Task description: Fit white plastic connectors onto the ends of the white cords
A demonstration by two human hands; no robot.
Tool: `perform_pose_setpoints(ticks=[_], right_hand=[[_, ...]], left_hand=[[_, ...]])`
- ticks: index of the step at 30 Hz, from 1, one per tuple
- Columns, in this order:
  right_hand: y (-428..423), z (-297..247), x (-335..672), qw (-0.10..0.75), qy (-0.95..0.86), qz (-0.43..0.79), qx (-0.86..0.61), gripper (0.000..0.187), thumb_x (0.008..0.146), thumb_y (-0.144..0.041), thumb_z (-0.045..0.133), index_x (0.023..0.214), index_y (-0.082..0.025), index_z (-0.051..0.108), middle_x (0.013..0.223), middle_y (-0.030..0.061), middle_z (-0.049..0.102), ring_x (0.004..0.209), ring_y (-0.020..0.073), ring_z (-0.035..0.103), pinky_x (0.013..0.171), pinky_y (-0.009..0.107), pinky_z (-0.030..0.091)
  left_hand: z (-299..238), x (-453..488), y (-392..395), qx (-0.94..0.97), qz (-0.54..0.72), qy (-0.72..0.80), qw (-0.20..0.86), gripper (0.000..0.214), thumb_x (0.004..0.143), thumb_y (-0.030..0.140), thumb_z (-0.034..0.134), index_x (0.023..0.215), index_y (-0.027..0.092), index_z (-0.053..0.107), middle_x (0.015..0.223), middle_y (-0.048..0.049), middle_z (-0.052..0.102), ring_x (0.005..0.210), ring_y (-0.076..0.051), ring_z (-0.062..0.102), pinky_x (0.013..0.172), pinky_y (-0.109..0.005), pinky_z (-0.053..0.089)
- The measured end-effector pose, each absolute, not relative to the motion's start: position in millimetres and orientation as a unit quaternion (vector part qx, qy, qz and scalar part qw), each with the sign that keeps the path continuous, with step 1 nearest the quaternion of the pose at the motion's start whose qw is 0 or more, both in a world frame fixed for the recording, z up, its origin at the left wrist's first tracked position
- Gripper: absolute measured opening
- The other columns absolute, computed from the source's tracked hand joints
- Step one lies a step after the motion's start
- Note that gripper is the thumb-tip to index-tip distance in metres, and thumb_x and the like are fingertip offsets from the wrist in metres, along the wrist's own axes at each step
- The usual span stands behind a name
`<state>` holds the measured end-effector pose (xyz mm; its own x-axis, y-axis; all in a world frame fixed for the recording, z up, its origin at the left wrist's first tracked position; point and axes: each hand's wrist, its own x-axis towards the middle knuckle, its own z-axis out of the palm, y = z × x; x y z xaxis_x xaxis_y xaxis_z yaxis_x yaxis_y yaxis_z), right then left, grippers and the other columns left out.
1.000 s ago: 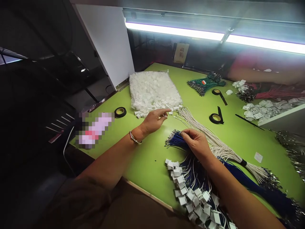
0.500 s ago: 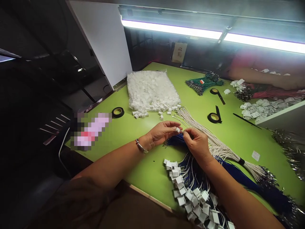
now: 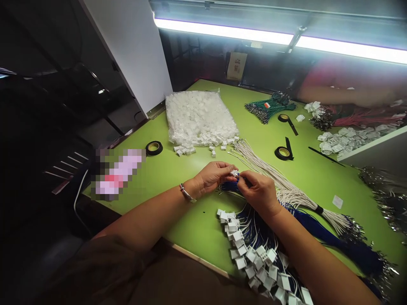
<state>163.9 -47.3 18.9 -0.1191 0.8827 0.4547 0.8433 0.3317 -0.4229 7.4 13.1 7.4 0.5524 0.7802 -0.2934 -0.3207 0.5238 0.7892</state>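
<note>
A small white plastic connector housing (image 3: 234, 173) is pinched between the thumb and fingers of my left hand (image 3: 213, 176). Right up against it, my right hand (image 3: 260, 191) is closed in a pinch on a thin wire, mostly hidden by the fingers. Beneath both hands lies a bundle of blue wires (image 3: 307, 222) with metal terminals at its ends. Beside it runs a bundle of white wires (image 3: 263, 163), bound by a black band. Finished-looking white connectors on wires (image 3: 254, 260) lie piled under my right forearm, at the table's near edge.
A clear bag of white connectors (image 3: 199, 114) stands at the back, with loose ones spilled in front. Black tape rolls (image 3: 154, 148) lie left and right. Green wires (image 3: 270, 106) are at the back. More connectors (image 3: 346, 140) lie near a white panel (image 3: 375, 146) on the right.
The whole view has shifted slightly. My right fingertips have come closer to the connector, and the small gap between the hands has narrowed. Both hands keep their pinch.
</note>
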Motion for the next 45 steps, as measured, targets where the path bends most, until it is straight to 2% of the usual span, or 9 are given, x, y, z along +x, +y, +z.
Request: perform_pose_setpoints(ticks=[4, 9, 15, 24, 29, 36, 39, 42, 45], right_hand=[[-47.2, 19.3, 164.8, 0.272, -0.762, -0.023, -0.587, 0.025, 0.08, -0.022, 0.047, 0.058, -0.019, 0.057, 0.051, -0.0008, 0.053, 0.048, 0.0096, 0.041, 0.051, 0.024, 0.028], [-47.3, 16.6, 162.1, 0.261, -0.764, -0.015, -0.59, 0.023, 0.08, -0.024, 0.048, 0.058, -0.019, 0.056, 0.052, -0.0009, 0.054, 0.047, 0.0093, 0.041, 0.051, 0.024, 0.028], [-42.6, 14.3, 165.1, 0.354, -0.707, 0.141, -0.597, 0.019, 0.079, -0.024, 0.05, 0.065, -0.018, 0.062, 0.053, -0.0018, 0.057, 0.048, 0.0087, 0.045, 0.051, 0.021, 0.036], [-41.8, 18.0, 160.0, 0.316, -0.719, 0.137, -0.604, 0.02, 0.073, -0.02, 0.049, 0.058, -0.017, 0.061, 0.049, -0.0018, 0.055, 0.047, 0.0091, 0.043, 0.05, 0.022, 0.034], [-7.4, 34.7, 178.7, 0.255, -0.714, 0.21, -0.618, 0.019, 0.075, -0.028, 0.052, 0.067, -0.017, 0.066, 0.061, -0.0002, 0.063, 0.058, 0.0121, 0.053, 0.056, 0.023, 0.039], [58.5, 18.0, 171.8, 0.115, -0.743, 0.065, -0.656, 0.023, 0.079, -0.026, 0.051, 0.092, -0.019, 0.069, 0.091, 0.0071, 0.067, 0.079, 0.017, 0.058, 0.066, 0.026, 0.039], [64.9, 5.6, 158.2, 0.079, -0.73, 0.019, -0.679, 0.026, 0.084, -0.027, 0.045, 0.092, -0.02, 0.068, 0.097, 0.0095, 0.065, 0.081, 0.0186, 0.058, 0.063, 0.027, 0.038], [63.4, 4.0, 156.5, 0.107, -0.735, 0.008, -0.67, 0.024, 0.083, -0.026, 0.044, 0.086, -0.019, 0.067, 0.096, 0.0097, 0.064, 0.08, 0.0186, 0.058, 0.063, 0.027, 0.039], [52.2, 14.9, 166.8, 0.223, -0.727, 0.076, -0.645, 0.016, 0.077, -0.024, 0.049, 0.077, -0.018, 0.064, 0.08, 0.0052, 0.065, 0.069, 0.0157, 0.056, 0.063, 0.027, 0.04]], left_hand=[[11.2, 6.3, 13.5, 0.401, 0.311, 0.362, 0.782, 0.03, 0.071, 0.034, 0.074, 0.073, 0.006, 0.06, 0.066, -0.0038, 0.065, 0.053, -0.005, 0.059, 0.053, -0.015, 0.047], [12.3, 7.5, 12.5, 0.521, 0.285, 0.378, 0.71, 0.029, 0.077, 0.036, 0.067, 0.073, 0.009, 0.059, 0.053, -0.0007, 0.06, 0.041, -0.006, 0.053, 0.039, -0.015, 0.04], [14.2, 10.7, 11.0, 0.503, 0.306, 0.396, 0.705, 0.024, 0.078, 0.031, 0.066, 0.075, 0.008, 0.059, 0.054, -0.001, 0.061, 0.043, -0.006, 0.056, 0.043, -0.015, 0.045], [12.3, 12.5, 10.6, 0.494, 0.293, 0.395, 0.717, 0.023, 0.077, 0.028, 0.068, 0.07, 0.008, 0.058, 0.048, -0.0002, 0.058, 0.04, -0.007, 0.055, 0.041, -0.016, 0.043], [16.8, 9.9, 11.7, 0.477, 0.31, 0.394, 0.722, 0.023, 0.078, 0.028, 0.067, 0.072, 0.009, 0.057, 0.053, -0.0009, 0.06, 0.042, -0.007, 0.056, 0.041, -0.016, 0.043], [12.2, 7.2, 11.8, 0.47, 0.3, 0.374, 0.742, 0.02, 0.081, 0.026, 0.062, 0.071, 0.01, 0.055, 0.056, -0.0009, 0.06, 0.041, -0.006, 0.054, 0.037, -0.014, 0.039], [13.7, 5.8, 11.9, 0.468, 0.297, 0.373, 0.744, 0.021, 0.08, 0.027, 0.063, 0.072, 0.01, 0.055, 0.056, -0.0011, 0.06, 0.041, -0.006, 0.053, 0.038, -0.015, 0.038], [14.6, 5.3, 12.4, 0.465, 0.3, 0.373, 0.744, 0.024, 0.08, 0.03, 0.064, 0.071, 0.01, 0.055, 0.056, -0.0011, 0.06, 0.041, -0.005, 0.053, 0.039, -0.014, 0.038], [14.7, 6.1, 12.3, 0.452, 0.311, 0.372, 0.749, 0.021, 0.083, 0.027, 0.06, 0.073, 0.009, 0.056, 0.055, 0.0001, 0.058, 0.041, -0.003, 0.051, 0.04, -0.013, 0.037]])
